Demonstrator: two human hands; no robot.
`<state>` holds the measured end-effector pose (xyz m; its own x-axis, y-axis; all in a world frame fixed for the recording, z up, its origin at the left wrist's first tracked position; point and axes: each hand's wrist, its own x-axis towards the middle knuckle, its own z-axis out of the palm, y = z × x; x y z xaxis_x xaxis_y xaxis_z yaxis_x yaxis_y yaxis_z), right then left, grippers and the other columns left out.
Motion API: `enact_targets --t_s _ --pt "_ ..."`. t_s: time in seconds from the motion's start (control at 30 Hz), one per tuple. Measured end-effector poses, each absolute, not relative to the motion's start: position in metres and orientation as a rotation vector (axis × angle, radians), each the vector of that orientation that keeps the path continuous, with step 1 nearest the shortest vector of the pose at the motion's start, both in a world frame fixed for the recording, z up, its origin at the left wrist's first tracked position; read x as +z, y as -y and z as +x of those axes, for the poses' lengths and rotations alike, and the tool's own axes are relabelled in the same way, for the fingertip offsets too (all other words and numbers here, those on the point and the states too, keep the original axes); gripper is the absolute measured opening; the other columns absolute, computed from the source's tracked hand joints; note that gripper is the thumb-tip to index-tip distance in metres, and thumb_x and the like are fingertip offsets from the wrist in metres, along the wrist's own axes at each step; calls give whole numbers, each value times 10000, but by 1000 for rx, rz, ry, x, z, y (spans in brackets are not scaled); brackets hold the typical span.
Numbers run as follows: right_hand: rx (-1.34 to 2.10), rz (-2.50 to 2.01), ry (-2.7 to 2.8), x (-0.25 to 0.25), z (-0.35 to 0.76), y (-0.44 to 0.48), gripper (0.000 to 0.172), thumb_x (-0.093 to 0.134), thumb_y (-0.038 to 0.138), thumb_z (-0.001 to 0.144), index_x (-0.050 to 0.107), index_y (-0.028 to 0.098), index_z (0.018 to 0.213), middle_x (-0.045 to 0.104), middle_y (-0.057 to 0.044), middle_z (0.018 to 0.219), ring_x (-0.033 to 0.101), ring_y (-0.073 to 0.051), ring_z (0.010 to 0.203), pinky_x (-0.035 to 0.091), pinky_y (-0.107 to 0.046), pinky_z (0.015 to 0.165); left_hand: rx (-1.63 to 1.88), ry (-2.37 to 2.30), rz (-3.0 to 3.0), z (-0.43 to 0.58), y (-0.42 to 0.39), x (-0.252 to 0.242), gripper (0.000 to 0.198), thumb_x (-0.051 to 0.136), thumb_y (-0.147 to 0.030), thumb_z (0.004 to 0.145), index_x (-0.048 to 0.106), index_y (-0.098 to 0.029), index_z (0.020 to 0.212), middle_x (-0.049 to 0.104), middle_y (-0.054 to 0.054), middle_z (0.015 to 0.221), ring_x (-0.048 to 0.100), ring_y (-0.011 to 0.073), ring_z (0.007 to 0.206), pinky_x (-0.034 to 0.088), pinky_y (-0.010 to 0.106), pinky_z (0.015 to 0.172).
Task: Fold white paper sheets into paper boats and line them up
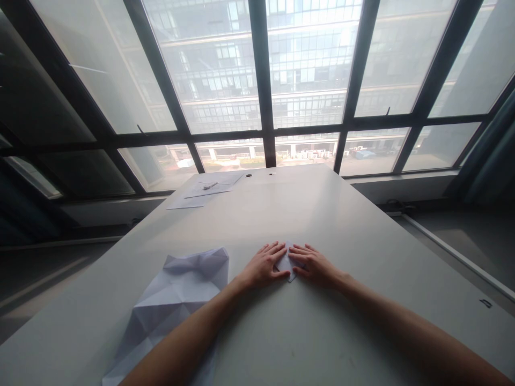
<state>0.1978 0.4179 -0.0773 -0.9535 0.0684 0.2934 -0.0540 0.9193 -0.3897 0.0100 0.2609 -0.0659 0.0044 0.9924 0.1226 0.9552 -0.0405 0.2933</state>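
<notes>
A small folded piece of white paper (286,264) lies on the white table, one pointed corner facing me. My left hand (265,265) rests flat on its left side, fingers stretched out and thumb near the lower corner. On the right side, my right hand (313,264) lies flat too, fingers extended over the paper. Both hands cover part of it, so its full outline is hidden. A large creased sheet of paper (177,289) sits to the left, partly behind my left forearm.
The white table (306,209) stretches away to tall windows (306,64) with dark frames. At its far left are flat paper sheets (217,188) with a small object on top. A small dark mark or item (485,303) is near the right edge.
</notes>
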Motion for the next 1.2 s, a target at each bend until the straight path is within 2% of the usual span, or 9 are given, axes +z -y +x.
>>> enact_targets --t_s 0.37,1.2 --pt "554 3 2764 -77 198 -418 414 546 303 953 542 296 1367 481 -48 1493 385 -237 1411 279 -484 1166 444 -2081 2130 11 -260 -63 797 578 -608 882 305 -255 1543 308 46 1589 263 274 1473 202 443 1213" --pt "578 -54 2764 -79 197 -417 464 553 307 949 510 294 1411 476 -71 1495 393 -252 1408 270 -509 1172 453 -2076 2131 11 -261 -64 780 580 -598 883 319 -262 1537 311 46 1588 263 272 1473 208 444 1210"
